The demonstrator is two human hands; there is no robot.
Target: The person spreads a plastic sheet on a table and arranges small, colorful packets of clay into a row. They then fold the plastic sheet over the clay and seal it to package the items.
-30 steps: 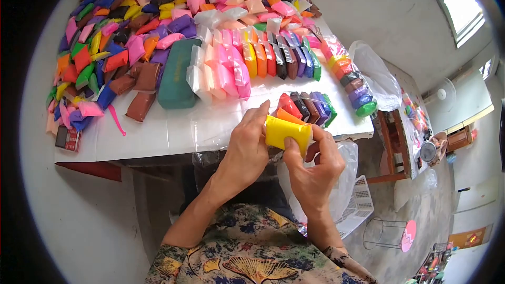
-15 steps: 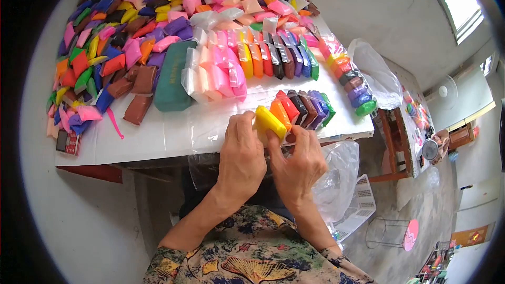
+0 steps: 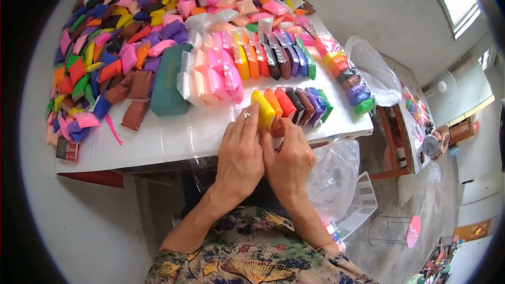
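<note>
A yellow packet point(image 3: 263, 110) stands at the left end of a short row on the white table. My left hand point(image 3: 240, 150) is closed, with fingers pressed along the packet's left side. Close beside it, my right hand point(image 3: 289, 156) is curled, thumb and fingers at the lower ends of the yellow packet and the orange packet point(image 3: 275, 106). Its fingertips are partly hidden. Rightward the row continues with a red packet point(image 3: 285, 103), a black packet point(image 3: 295, 106), a brown packet point(image 3: 306, 107), a purple packet point(image 3: 317, 111) and a green packet point(image 3: 327, 107).
Behind the row lie clear-bagged sets of coloured packets point(image 3: 252, 62) and a dark green box point(image 3: 171, 81). A large heap of loose packets point(image 3: 131, 26) covers the back left. Another bagged row point(image 3: 351, 81) is at the right edge, near a plastic bag point(image 3: 373, 73).
The yellow packet has moved slightly left and now stands more upright against the orange one. Both hands have shifted a little left and down, the right hand closer to the left.
</note>
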